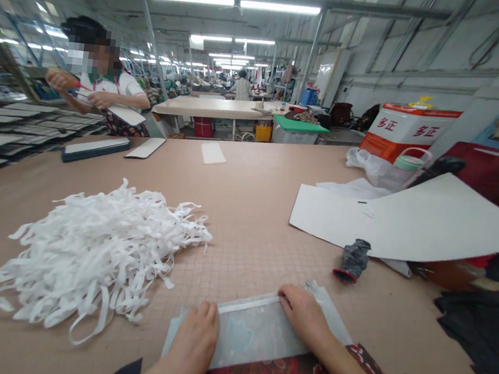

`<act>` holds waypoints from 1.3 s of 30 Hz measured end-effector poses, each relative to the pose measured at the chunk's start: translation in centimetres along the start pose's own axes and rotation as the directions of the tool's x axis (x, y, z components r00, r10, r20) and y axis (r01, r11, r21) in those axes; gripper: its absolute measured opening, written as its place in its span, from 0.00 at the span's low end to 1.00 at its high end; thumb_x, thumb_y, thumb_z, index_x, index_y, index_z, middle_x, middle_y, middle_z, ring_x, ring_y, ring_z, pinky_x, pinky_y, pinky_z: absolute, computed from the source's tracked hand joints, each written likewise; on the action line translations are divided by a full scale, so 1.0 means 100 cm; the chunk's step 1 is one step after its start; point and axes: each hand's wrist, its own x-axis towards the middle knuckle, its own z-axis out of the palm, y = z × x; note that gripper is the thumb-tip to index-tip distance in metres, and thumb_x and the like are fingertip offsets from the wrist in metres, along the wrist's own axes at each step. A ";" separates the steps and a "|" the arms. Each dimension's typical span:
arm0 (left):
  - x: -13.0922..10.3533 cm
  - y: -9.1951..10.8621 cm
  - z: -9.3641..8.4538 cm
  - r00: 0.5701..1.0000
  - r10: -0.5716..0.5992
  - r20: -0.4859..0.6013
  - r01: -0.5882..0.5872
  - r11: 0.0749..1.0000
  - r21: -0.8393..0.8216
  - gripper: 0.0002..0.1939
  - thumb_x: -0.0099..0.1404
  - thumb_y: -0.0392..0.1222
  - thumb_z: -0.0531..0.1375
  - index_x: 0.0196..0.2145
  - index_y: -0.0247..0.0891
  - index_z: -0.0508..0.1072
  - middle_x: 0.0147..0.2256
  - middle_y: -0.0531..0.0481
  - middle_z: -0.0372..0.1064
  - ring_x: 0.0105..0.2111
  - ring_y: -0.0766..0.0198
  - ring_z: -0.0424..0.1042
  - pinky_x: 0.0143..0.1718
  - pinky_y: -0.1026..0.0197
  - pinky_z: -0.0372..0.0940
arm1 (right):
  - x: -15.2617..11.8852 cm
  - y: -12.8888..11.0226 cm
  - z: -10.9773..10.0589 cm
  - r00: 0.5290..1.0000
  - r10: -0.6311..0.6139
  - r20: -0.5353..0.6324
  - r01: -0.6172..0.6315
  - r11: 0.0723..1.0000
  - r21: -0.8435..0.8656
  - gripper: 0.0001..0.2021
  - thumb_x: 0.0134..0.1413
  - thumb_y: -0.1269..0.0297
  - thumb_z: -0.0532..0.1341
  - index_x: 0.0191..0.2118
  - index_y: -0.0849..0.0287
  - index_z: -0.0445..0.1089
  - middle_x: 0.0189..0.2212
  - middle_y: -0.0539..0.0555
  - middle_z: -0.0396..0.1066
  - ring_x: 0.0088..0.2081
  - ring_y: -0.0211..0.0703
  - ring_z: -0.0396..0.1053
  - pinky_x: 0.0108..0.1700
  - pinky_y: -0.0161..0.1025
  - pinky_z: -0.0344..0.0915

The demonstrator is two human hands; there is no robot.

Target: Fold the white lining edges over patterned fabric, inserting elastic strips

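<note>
A heap (pixel 99 254) of loose white strips lies left of the left hand (pixel 195 342), whose fingers rest close together at one end of a strip (pixel 248 303) (pinching or only pressing, I cannot tell). The strip runs rightward between the hands along the far edge of the sheet (pixel 269 335), its long axis left to right, its right end pointing slightly far. There the right hand (pixel 301 311), equally near it, bunches its fingers, grip unclear.
</note>
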 end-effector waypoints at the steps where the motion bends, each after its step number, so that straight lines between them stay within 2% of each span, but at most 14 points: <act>1: 0.002 0.003 0.004 0.999 0.011 -0.042 -0.010 1.000 0.028 0.20 0.55 0.26 0.50 0.43 0.34 0.72 0.44 0.40 0.68 0.44 0.52 0.66 0.40 0.52 0.61 | 0.000 0.000 0.000 1.000 0.000 -0.008 0.000 1.000 0.011 0.10 0.56 0.69 0.49 0.33 0.58 0.68 0.32 0.54 0.71 0.37 0.45 0.67 0.40 0.39 0.59; 3: 0.003 0.010 0.011 0.991 0.024 -0.128 -0.013 0.996 0.088 0.20 0.54 0.26 0.50 0.43 0.34 0.72 0.48 0.40 0.66 0.49 0.52 0.62 0.47 0.48 0.57 | 0.001 0.001 0.001 1.000 -0.007 -0.024 0.008 0.999 0.033 0.10 0.56 0.69 0.49 0.33 0.58 0.68 0.33 0.55 0.71 0.37 0.45 0.67 0.41 0.39 0.59; 5: 0.002 0.014 0.016 0.987 0.030 -0.158 -0.011 0.993 0.116 0.21 0.53 0.26 0.50 0.44 0.32 0.72 0.48 0.40 0.66 0.50 0.52 0.61 0.50 0.48 0.55 | 0.001 0.002 0.001 0.999 -0.017 -0.038 0.019 0.999 0.047 0.10 0.56 0.69 0.49 0.33 0.59 0.68 0.32 0.55 0.71 0.37 0.45 0.67 0.41 0.39 0.59; 10: -0.001 0.018 0.007 1.000 0.006 -0.014 -0.005 0.994 0.106 0.21 0.53 0.23 0.49 0.42 0.30 0.72 0.40 0.39 0.69 0.39 0.54 0.68 0.40 0.53 0.62 | 0.001 0.002 0.001 1.000 -0.003 -0.026 0.004 0.999 0.042 0.10 0.55 0.69 0.49 0.33 0.59 0.68 0.32 0.55 0.71 0.37 0.45 0.66 0.41 0.39 0.59; 14: 0.005 0.019 -0.005 1.000 -0.003 -0.030 0.005 0.997 0.081 0.30 0.54 0.21 0.48 0.54 0.37 0.61 0.36 0.44 0.68 0.32 0.58 0.68 0.32 0.57 0.63 | 0.002 0.002 0.001 1.000 0.012 0.002 -0.012 0.999 0.039 0.10 0.55 0.70 0.50 0.33 0.59 0.68 0.32 0.55 0.71 0.37 0.45 0.66 0.41 0.39 0.58; 17: 0.012 0.019 -0.009 0.999 -0.007 -0.035 0.008 1.000 0.029 0.32 0.55 0.22 0.49 0.56 0.44 0.58 0.34 0.46 0.67 0.31 0.59 0.68 0.30 0.59 0.62 | 0.003 0.001 0.001 1.000 0.017 0.006 -0.017 1.000 0.025 0.10 0.55 0.70 0.50 0.33 0.59 0.69 0.32 0.55 0.71 0.38 0.45 0.66 0.42 0.39 0.58; 23: 0.024 0.024 -0.018 0.996 -0.060 0.068 0.059 0.998 0.020 0.29 0.57 0.23 0.49 0.54 0.45 0.62 0.34 0.44 0.67 0.32 0.56 0.69 0.29 0.59 0.61 | 0.003 -0.001 0.001 1.000 0.026 -0.014 -0.026 1.000 0.002 0.09 0.56 0.71 0.51 0.33 0.59 0.68 0.32 0.54 0.71 0.38 0.45 0.66 0.42 0.38 0.57; 28: 0.028 0.030 -0.021 0.987 -0.079 0.136 0.076 0.997 0.030 0.32 0.59 0.24 0.47 0.56 0.52 0.57 0.33 0.43 0.68 0.31 0.55 0.70 0.28 0.59 0.60 | 0.003 -0.001 0.002 0.999 0.033 -0.023 -0.034 0.999 -0.013 0.09 0.56 0.70 0.51 0.33 0.59 0.68 0.32 0.53 0.71 0.38 0.45 0.66 0.41 0.39 0.56; 30: 0.030 0.028 -0.023 0.982 -0.062 0.176 0.059 0.998 0.021 0.33 0.58 0.23 0.47 0.56 0.53 0.56 0.33 0.43 0.68 0.32 0.54 0.70 0.28 0.58 0.60 | 0.003 -0.001 0.003 0.999 0.036 -0.018 -0.037 0.999 -0.024 0.09 0.56 0.70 0.51 0.33 0.59 0.68 0.32 0.53 0.71 0.38 0.45 0.66 0.41 0.39 0.56; 34: 0.039 0.019 -0.033 0.971 0.062 0.231 -0.046 0.996 -0.070 0.30 0.58 0.23 0.47 0.56 0.44 0.58 0.33 0.42 0.69 0.31 0.54 0.70 0.29 0.57 0.62 | 0.004 -0.001 0.003 0.999 0.037 -0.006 -0.037 0.998 -0.046 0.09 0.56 0.70 0.51 0.33 0.59 0.68 0.32 0.53 0.71 0.38 0.45 0.66 0.40 0.39 0.55; 37: 0.052 0.020 -0.040 0.969 0.189 0.157 -0.164 0.974 -0.159 0.21 0.60 0.25 0.47 0.49 0.38 0.66 0.37 0.42 0.69 0.34 0.54 0.69 0.31 0.56 0.64 | 0.005 -0.003 0.002 0.999 0.034 -0.013 -0.035 0.997 -0.063 0.09 0.56 0.71 0.51 0.33 0.59 0.68 0.33 0.53 0.71 0.39 0.45 0.66 0.40 0.39 0.55; 39: 0.061 0.028 -0.041 0.968 0.240 0.071 -0.221 0.953 -0.207 0.18 0.61 0.26 0.47 0.46 0.36 0.66 0.39 0.42 0.68 0.37 0.56 0.68 0.34 0.56 0.64 | 0.005 -0.005 0.001 0.999 0.037 -0.017 -0.038 0.996 -0.077 0.09 0.56 0.71 0.51 0.33 0.59 0.68 0.32 0.53 0.71 0.38 0.45 0.66 0.40 0.39 0.55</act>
